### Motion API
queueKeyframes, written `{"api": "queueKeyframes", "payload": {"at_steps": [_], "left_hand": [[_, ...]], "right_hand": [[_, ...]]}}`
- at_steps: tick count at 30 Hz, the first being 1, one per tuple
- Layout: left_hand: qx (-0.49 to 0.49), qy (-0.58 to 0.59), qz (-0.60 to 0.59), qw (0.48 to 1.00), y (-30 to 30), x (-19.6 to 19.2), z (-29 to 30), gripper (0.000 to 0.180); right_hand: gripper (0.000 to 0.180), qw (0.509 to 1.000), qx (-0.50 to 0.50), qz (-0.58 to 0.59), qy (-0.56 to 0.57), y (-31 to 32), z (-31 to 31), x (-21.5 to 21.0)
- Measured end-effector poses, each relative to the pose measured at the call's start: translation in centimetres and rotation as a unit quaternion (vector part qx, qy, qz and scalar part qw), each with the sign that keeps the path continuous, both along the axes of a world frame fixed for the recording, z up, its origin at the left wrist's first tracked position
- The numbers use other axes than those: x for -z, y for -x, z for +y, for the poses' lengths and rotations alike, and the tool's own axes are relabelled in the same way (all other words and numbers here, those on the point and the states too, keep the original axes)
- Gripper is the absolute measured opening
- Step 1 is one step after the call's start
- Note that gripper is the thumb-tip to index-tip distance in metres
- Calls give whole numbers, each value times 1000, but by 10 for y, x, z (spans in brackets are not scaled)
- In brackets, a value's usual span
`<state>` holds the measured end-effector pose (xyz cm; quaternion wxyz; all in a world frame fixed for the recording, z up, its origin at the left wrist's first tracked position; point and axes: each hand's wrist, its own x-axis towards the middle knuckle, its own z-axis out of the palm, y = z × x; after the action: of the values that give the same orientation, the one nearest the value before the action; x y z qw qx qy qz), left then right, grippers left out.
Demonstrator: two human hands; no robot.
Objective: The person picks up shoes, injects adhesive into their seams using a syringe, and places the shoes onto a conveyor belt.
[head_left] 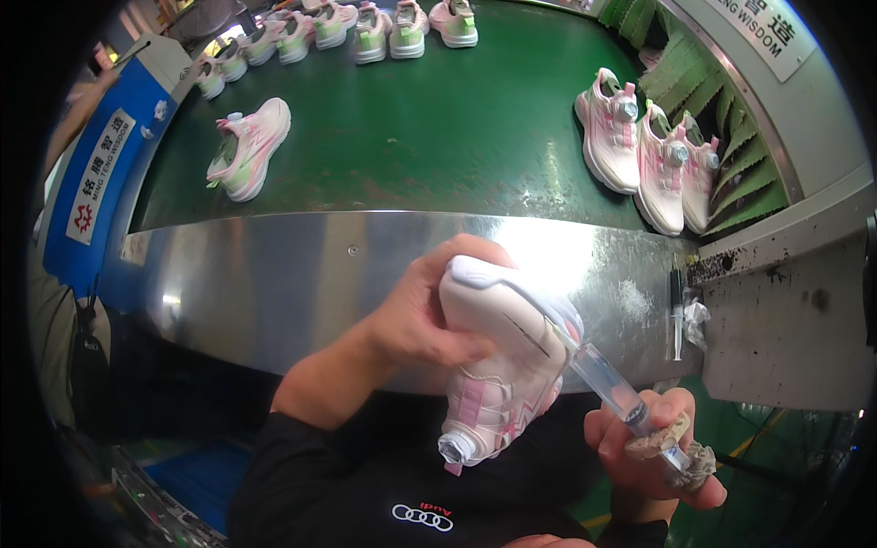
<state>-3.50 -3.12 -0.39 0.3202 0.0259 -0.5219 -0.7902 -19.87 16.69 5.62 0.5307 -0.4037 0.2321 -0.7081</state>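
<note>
The left hand (416, 315) grips a small pale pink and white sports shoe with a round dial fastener (498, 365), its fingers wrapped over the heel end and the thumb pressed on the side. The shoe hangs toe-down in the air, just in front of the curved shiny steel edge plate (274, 274) that borders the green conveyor belt surface (429, 119). The right hand (653, 447), lower and to the right of the shoe, has its fingers closed around a clear plastic syringe (607, 379) with a crusted, glue-caked plunger end. The syringe slants up and to the left, and its tip touches the shoe's upper edge near the sole line.

Beyond the steel plate, on the belt, a single pink and white shoe with green trim (248, 146) lies well to the left of the held shoe. Three more pink and white shoes (649, 151) stand close together to the upper right of it, beside green ribbed slats (722, 137) under a grey machine housing (795, 110). A row of similar shoes (365, 32) runs along the far end of the belt. A blue panel (110, 164) stands at the belt's left side. Another syringe (677, 315) rests upright against the steel plate, right of the held shoe.
</note>
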Motion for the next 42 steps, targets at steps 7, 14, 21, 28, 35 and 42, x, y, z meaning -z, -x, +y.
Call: {"api": "queueKeyframes", "payload": {"at_steps": [7,14,21,28,35,42], "left_hand": [[8,-36,-4,999,-2,-1,-4,62],[-44,-120,-34,991,0,-1,-7,68],[-92,-153,-92,980,3,-2,-6,60],[-59,-165,-86,981,2,6,-15,55],[-9,-205,-55,977,4,7,-21,51],[48,-240,-4,969,4,18,-28,50]], "right_hand": [[86,1000,-2,-14,2,5,6,18],[92,1000,7,-17,1,7,14,36],[94,999,-4,-20,-30,10,23,55],[96,1000,-10,11,-22,10,27,68],[93,999,-7,8,-48,5,37,65],[82,996,-7,33,-84,3,54,67]]}}
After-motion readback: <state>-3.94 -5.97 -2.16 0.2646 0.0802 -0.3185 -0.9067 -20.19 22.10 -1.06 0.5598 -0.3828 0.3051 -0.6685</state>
